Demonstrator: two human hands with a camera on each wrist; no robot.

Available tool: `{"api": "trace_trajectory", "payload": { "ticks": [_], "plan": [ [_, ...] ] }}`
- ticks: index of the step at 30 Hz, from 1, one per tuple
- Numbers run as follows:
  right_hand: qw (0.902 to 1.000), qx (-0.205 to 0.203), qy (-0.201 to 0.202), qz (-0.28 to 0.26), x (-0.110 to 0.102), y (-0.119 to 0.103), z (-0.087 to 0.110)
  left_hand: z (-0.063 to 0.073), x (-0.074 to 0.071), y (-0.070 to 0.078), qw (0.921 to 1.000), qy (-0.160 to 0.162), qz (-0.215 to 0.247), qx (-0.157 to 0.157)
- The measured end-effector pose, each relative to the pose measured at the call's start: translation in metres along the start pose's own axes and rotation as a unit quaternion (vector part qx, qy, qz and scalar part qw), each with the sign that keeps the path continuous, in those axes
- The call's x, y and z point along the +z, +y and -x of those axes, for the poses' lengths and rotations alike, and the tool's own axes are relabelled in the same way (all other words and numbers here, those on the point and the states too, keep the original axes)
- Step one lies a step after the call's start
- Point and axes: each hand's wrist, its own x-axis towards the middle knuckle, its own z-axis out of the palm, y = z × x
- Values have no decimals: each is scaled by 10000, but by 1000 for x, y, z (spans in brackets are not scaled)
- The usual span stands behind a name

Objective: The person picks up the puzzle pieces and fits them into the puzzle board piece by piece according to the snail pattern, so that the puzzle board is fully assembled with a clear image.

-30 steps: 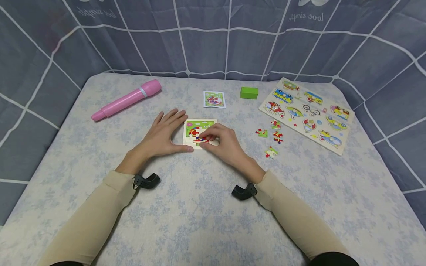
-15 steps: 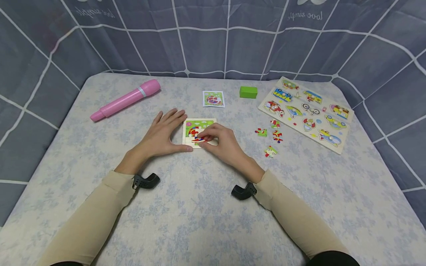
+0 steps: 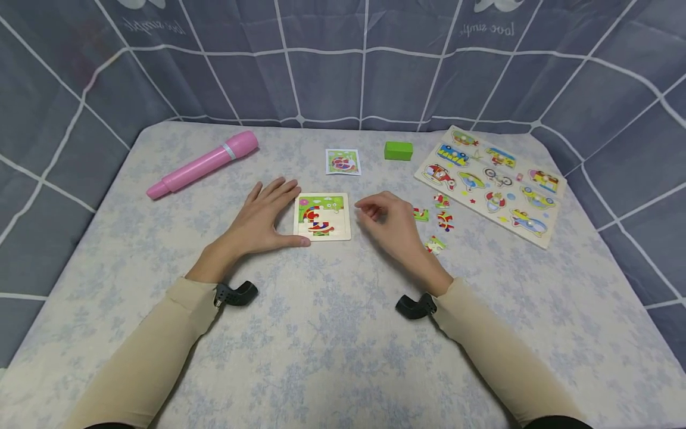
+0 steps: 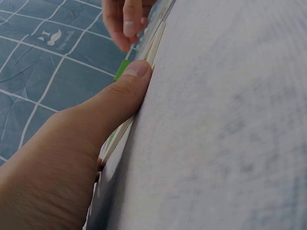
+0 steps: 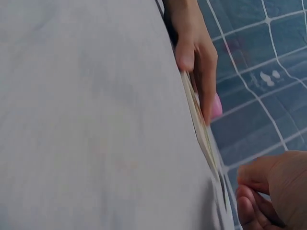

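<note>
"Hands first: how are the two of them?"

"Left hand (image 3: 262, 219): fingers straight and spread, thumb touching the near left corner of the puzzle frame (image 3: 343, 229). Right hand (image 3: 393, 223): just off the frame's right side, fingers loosely bent, holding nothing that shows."

"And the big things around them?"

"One grey-blue curtain (image 3: 321, 83) with white lines, round the far side and both ends. Then one table (image 3: 311, 333), under a pale cloth with bluish blotches."

"What holds something?"

"Two things. One is a large puzzle board (image 3: 542, 240), lying askew at the far right. I count ten picture shapes on it."

"Next in size?"

"One pink tube (image 3: 202, 165), pen-shaped with a silver band, at the far left. After that comes the second holder, that one frame, flat on the table between the hands. Its fitted pieces (image 3: 321, 229) run along the far, left and near sides, leaving a pale bare patch at the middle and right. Their joints are too fine to count."

"Smaller still?"

"One picture card (image 3: 343, 162) beyond the frame, and one green block (image 3: 398, 151) to its right. Last, four loose pieces (image 3: 445, 221) near the board, at least one partly behind the right hand."
</note>
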Motion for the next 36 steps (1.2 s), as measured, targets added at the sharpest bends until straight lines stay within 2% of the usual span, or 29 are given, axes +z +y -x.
{"api": "trace_trajectory", "payload": {
  "ticks": [7, 9, 15, 21, 36],
  "plan": [
    [9978, 354, 495, 271, -43, 26, 12, 0, -1, 0, 10000, -6, -12, -2],
    [9968, 464, 543, 364, -54, 33, 16, 0, 0, 1, 10000, -17, 2, -6],
    [9899, 683, 529, 1124, -77, 50, 24, 0, 0, 1, 10000, -52, 16, -14],
    [9875, 677, 40, 1426, -84, 52, 25, 0, -1, 0, 10000, -21, 4, -52],
    [9894, 553, -155, 1334, -84, 55, 27, -1, 0, -1, 10000, 13, 33, 2]
  ]
}}
